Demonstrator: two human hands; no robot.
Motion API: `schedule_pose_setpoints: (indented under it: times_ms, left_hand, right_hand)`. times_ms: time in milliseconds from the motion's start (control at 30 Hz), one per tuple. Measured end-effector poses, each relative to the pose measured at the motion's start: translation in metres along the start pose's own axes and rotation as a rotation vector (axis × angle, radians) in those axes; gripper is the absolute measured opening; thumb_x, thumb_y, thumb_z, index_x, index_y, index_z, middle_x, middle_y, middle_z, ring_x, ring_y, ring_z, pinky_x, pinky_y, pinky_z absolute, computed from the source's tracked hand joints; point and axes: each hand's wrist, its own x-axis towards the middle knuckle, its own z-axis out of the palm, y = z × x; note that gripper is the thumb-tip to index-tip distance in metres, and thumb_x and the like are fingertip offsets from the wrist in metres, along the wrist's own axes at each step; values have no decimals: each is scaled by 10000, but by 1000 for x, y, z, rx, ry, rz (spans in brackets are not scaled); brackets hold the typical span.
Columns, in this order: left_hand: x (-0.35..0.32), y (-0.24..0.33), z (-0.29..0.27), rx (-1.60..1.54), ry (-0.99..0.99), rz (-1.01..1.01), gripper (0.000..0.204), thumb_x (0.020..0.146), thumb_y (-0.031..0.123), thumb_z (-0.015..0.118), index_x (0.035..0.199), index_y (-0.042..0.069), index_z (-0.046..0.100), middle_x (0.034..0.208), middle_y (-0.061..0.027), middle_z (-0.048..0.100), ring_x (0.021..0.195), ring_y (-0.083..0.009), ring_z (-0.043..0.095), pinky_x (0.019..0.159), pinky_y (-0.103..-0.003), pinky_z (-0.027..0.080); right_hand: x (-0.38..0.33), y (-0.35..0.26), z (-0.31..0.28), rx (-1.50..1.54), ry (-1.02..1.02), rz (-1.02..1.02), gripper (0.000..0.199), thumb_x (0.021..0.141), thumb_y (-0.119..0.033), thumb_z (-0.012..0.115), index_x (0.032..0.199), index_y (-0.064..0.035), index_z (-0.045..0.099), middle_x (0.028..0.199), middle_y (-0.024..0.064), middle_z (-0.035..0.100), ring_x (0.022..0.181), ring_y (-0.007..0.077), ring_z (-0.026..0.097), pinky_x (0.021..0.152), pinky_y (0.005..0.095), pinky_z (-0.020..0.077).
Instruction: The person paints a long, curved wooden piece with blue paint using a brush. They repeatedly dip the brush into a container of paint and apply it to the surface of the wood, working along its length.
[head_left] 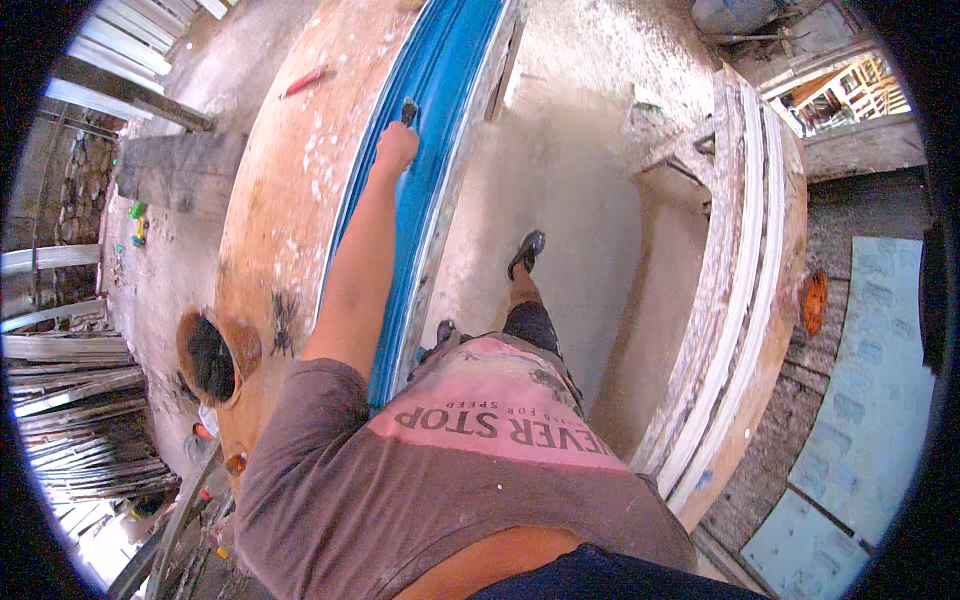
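Note:
My left hand (398,148) is closed around a small paintbrush (409,111) with a dark head, held over a long blue moulded board (410,240). The arm reaches forward along this board, which lies lengthwise on a wooden bench top (290,170) spotted with white. Wet-looking blue covers the board's grooves, and its right edge is whitish. A thin red tool (303,82) rests on the bench to the left of the hand. My right hand is out of the picture.
Left of me, a brown round container (210,358) with a dark inside stands at the bench edge. White moulded boards (735,290) lie on another bench at right. Beyond are an orange object (815,302) and light blue panels (850,400). Stacked wooden strips (80,420) fill the left side.

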Motion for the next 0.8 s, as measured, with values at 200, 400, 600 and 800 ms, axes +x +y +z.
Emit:
schedule_pose_setpoints:
  times_ms: [200,400,600,800]
  left_hand:
    - [113,84,15,-10,36,5,375,856,225,468,1038,-72,608,1009,-318,631,925,-415,650,823,-485,511]
    - [193,160,26,-40,64,-68,359,850,218,493,954,-100,623,828,-272,666,723,-373,685,629,-451,554]
    - [306,213,39,27,102,-52,333,848,206,508,906,-91,646,784,-254,671,666,-339,689,585,-439,556]
    - [417,279,49,-113,-65,-155,348,842,211,519,935,-104,634,837,-290,663,766,-373,685,681,-455,547]
  right_hand:
    - [95,-124,-96,190,120,-166,335,880,-276,584,1108,-37,644,846,91,689,738,210,637,670,366,500]
    - [153,-273,-281,307,443,-465,298,878,-210,596,1118,-42,647,775,50,678,670,154,619,636,316,493]
    - [173,-359,-404,467,443,-453,260,891,-160,585,1123,-56,641,836,38,674,675,139,614,594,321,494]
    - [222,-328,-395,288,173,-25,306,903,-246,566,1140,-59,615,925,75,671,776,209,629,672,374,500]
